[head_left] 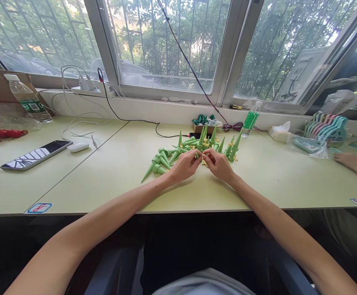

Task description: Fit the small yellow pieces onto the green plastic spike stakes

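My left hand (186, 164) and my right hand (219, 164) meet over the table, fingertips pinched almost together. Whatever small part they hold is mostly hidden by the fingers; a bit of green shows at the left fingertips and yellow by the right ones. Around and behind them lie many green plastic plant-watering spikes (161, 159), several on their sides at the left. Others stand point up, among them a green spike with a yellow valve (235, 146) just right of my right hand. More small yellow valves (205, 164) show beneath the fingers.
A small cardboard box (203, 129) and a green-labelled bottle (251, 119) stand behind the spikes. Leftward are a phone (37, 155), a white mouse-like case (77, 147), cables and another bottle (28, 100). At right are tissues (279, 132), pastel hangers (327, 129) and another person's hand (347, 159).
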The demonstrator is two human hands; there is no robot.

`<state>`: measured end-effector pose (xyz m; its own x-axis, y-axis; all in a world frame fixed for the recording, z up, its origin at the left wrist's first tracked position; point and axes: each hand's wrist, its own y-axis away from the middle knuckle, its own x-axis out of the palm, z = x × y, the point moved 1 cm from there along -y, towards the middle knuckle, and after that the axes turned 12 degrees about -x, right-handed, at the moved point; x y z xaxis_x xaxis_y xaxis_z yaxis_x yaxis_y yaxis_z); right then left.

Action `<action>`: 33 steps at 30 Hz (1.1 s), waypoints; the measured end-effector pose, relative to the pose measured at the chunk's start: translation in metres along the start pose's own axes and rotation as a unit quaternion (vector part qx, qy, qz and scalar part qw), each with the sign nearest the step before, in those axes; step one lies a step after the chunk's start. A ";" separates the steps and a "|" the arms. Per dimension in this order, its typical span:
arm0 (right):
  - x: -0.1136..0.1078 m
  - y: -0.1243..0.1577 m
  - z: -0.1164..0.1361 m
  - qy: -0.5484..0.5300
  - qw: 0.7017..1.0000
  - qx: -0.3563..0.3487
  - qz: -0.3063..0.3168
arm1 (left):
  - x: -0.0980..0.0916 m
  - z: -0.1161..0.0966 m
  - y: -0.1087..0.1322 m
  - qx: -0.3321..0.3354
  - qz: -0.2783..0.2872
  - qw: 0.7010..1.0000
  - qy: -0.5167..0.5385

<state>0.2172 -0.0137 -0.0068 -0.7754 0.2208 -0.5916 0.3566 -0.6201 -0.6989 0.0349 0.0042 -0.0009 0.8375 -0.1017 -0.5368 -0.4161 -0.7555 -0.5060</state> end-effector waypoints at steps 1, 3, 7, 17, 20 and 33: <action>0.000 0.000 0.000 -0.003 1.000 0.002 0.000 | 0.000 0.000 0.000 -0.004 -0.002 1.000 0.002; 0.000 0.000 0.000 -0.003 1.000 0.002 0.001 | 0.000 0.001 -0.001 -0.012 -0.005 1.000 0.005; 0.000 0.000 -0.001 0.005 1.000 -0.010 0.012 | -0.001 0.002 0.000 -0.021 -0.007 1.000 0.008; 0.000 0.000 -0.003 0.004 1.000 -0.018 0.023 | -0.001 0.002 0.000 -0.012 -0.006 1.000 0.012; 0.000 0.000 -0.003 0.005 1.000 -0.018 0.025 | -0.001 0.003 0.000 -0.015 -0.003 1.000 0.013; 0.001 0.001 -0.004 0.003 0.999 -0.018 0.031 | 0.000 0.003 0.001 -0.005 -0.009 1.000 0.005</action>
<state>0.2188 -0.0108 -0.0094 -0.7483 0.1881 -0.6362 0.4223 -0.6045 -0.6755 0.0332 0.0059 -0.0034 0.8478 -0.0944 -0.5219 -0.3978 -0.7640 -0.5080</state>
